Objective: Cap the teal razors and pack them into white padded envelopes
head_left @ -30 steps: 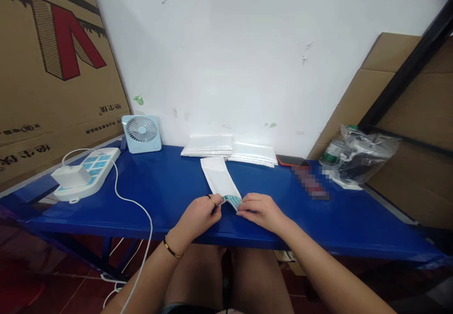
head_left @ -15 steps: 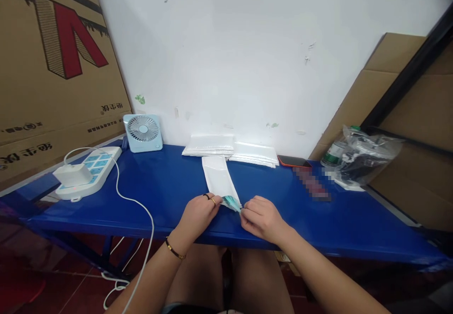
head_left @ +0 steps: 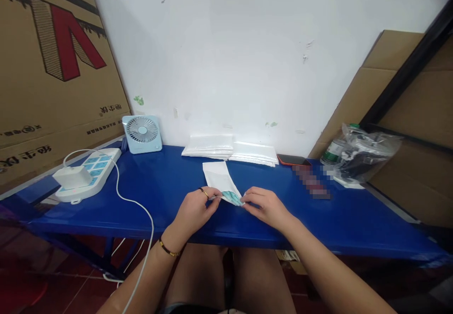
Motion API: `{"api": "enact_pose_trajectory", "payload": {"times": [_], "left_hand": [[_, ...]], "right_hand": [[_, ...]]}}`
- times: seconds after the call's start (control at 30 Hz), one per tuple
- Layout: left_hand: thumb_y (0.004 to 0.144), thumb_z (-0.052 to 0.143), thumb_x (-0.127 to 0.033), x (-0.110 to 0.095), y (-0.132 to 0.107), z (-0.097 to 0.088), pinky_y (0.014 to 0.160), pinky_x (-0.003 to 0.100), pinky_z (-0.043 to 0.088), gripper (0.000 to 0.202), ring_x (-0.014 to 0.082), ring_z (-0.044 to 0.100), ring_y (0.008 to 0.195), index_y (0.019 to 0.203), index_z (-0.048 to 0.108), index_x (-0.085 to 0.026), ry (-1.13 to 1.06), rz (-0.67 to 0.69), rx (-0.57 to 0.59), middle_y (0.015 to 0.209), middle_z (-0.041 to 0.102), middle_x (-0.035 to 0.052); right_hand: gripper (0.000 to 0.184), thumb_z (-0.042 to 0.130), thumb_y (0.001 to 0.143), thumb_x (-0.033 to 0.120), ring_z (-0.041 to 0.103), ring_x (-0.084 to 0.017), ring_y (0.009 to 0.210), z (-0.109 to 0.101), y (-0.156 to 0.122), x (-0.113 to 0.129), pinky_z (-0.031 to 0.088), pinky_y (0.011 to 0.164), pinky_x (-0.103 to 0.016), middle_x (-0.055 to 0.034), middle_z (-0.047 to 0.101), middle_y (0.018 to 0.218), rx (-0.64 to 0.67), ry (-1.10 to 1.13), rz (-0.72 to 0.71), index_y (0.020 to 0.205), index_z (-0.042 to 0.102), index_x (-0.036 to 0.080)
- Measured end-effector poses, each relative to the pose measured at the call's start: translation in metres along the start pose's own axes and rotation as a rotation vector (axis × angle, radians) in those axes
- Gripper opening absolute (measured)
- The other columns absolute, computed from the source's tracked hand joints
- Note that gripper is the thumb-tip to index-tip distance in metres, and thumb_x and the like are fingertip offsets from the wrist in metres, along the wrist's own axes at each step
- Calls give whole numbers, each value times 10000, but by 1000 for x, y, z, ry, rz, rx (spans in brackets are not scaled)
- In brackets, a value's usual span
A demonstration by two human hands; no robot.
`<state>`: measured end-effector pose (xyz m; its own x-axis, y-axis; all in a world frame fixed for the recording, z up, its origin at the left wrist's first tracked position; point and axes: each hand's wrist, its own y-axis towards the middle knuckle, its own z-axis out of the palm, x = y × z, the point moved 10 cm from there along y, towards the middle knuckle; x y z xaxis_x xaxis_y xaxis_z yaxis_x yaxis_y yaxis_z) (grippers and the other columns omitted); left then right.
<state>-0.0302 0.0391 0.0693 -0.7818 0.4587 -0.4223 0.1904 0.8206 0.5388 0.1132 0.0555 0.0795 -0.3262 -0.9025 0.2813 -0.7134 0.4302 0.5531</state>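
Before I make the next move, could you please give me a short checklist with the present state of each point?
1. Left hand on pouch: ok, pinching the near left corner.
2. Right hand on pouch: ok, fingers at the near right corner.
3. Pouch mouth open: ok, teal piece showing.
4. Teal piece flat to the far end: cannot tell, hidden inside.
5. Cable apart from left forearm: cannot tell, they cross in view.

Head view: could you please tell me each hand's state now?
Left hand: closed on the white packet, at its open end.
Right hand: closed on the same end, opposite side.
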Motion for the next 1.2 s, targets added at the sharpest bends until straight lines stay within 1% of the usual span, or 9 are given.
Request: {"api": "enact_pose_trajectory", "payload": {"times": [0.27, 0.5, 0.57, 0.67, 0.77, 0.87, 0.97, 1.1, 1.2], "left_hand": [[855, 504, -318, -33, 23, -43, 750, 283, 406, 159, 148, 568, 792, 850, 625, -216, 140, 76, -85, 830, 666, 6], [832, 547, -259, -62, 12, -66, 843, 328, 369, 76, 166, 537, 950, 828, 620, -240, 150, 224, -272, 992, 638, 17], [832, 546, -240, -69, 9, -59, 853, 328, 365, 68, 165, 541, 975, 840, 614, -240, 127, 290, -228, 1013, 634, 19], [859, 501, -206, -72, -1, -32, 835, 314, 361, 92, 137, 569, 908, 870, 590, -228, 53, 354, -21, 953, 652, 9], [887, 452, -205, -64, -21, 1, 808, 317, 349, 121, 124, 573, 797, 873, 572, -215, 11, 286, 170, 837, 655, -2], [887, 456, -232, -54, -43, 26, 810, 331, 346, 125, 147, 565, 815, 861, 578, -219, 1, 179, 256, 822, 645, 4], [886, 455, -255, -43, -55, 41, 781, 325, 362, 131, 169, 554, 847, 850, 576, -218, -36, 64, 282, 845, 637, 13], [881, 452, -283, -21, -51, 48, 683, 295, 387, 135, 172, 550, 768, 931, 560, -220, -45, -151, 236, 798, 615, 15], [850, 493, -267, -12, -47, 51, 600, 273, 371, 115, 166, 532, 687, 928, 568, -227, 36, -209, 210, 708, 577, 0]], "right_hand": [[115, 562, 849, 240, 604, -173, 769, -62, 14, 19, 446, 691, -317, -52, 665, 836, -268, -228, -35, 883, 672, 230], [138, 620, 799, 189, 563, -164, 706, -83, 3, 40, 427, 687, -349, -44, 627, 799, -352, -313, -130, 912, 671, 251], [148, 612, 798, 178, 572, -168, 737, -80, -4, 41, 443, 698, -345, -49, 624, 826, -327, -275, -155, 920, 665, 244], [152, 592, 800, 150, 587, -176, 840, -65, -17, 39, 464, 733, -327, -65, 627, 914, -222, -161, -164, 922, 654, 215], [141, 568, 807, 118, 590, -159, 832, -38, -36, 36, 460, 728, -301, -59, 635, 889, -55, -31, -124, 904, 636, 194], [118, 555, 817, 131, 580, -148, 779, -12, -56, 31, 439, 708, -301, -39, 638, 849, 61, 38, -29, 882, 621, 203], [62, 550, 839, 207, 569, -159, 792, 6, -66, 19, 426, 713, -305, -41, 631, 857, 90, 96, 141, 862, 608, 205], [229, 466, 891, 268, 540, -145, 722, 18, -72, -9, 411, 629, -262, -29, 569, 761, 35, 126, 482, 686, 530, 187], [259, 470, 878, 283, 507, -129, 644, 25, -72, -19, 374, 559, -243, -10, 537, 734, 55, 56, 608, 638, 486, 188]]}}
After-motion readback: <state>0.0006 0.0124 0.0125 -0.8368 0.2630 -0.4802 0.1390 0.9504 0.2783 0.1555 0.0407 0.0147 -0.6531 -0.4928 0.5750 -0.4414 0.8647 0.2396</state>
